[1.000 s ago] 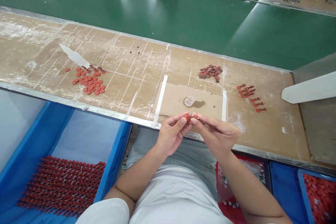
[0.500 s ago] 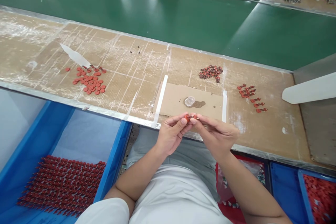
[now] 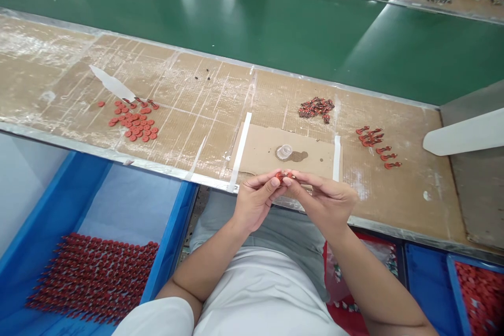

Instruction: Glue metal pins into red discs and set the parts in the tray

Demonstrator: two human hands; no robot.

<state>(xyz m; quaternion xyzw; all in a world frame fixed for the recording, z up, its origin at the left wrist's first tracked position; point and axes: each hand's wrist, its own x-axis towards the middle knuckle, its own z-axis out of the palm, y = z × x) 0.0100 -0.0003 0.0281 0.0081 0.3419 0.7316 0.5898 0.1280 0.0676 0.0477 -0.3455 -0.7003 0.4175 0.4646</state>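
Note:
Both my hands meet above the front edge of the cardboard-covered bench (image 3: 197, 115). My left hand (image 3: 258, 200) and my right hand (image 3: 325, 202) pinch a small red part (image 3: 284, 175) between their fingertips, and the fingers hide most of it. Its exact form is too small to make out. Just beyond my fingers lies a brown cardboard sheet (image 3: 275, 149) taped down with white strips. A small clear plastic cup (image 3: 284, 151) stands on it beside a brown stain.
On the bench lie red discs (image 3: 134, 126), a heap of red-and-dark parts (image 3: 316, 109) and a row of red pieces (image 3: 376, 144). Below left, a blue tray (image 3: 92, 278) holds rows of red pins. A green conveyor belt (image 3: 236, 10) runs behind the bench.
My hands stay almost in place. The red part looks slightly turned between my fingertips, and nothing on the bench has moved.

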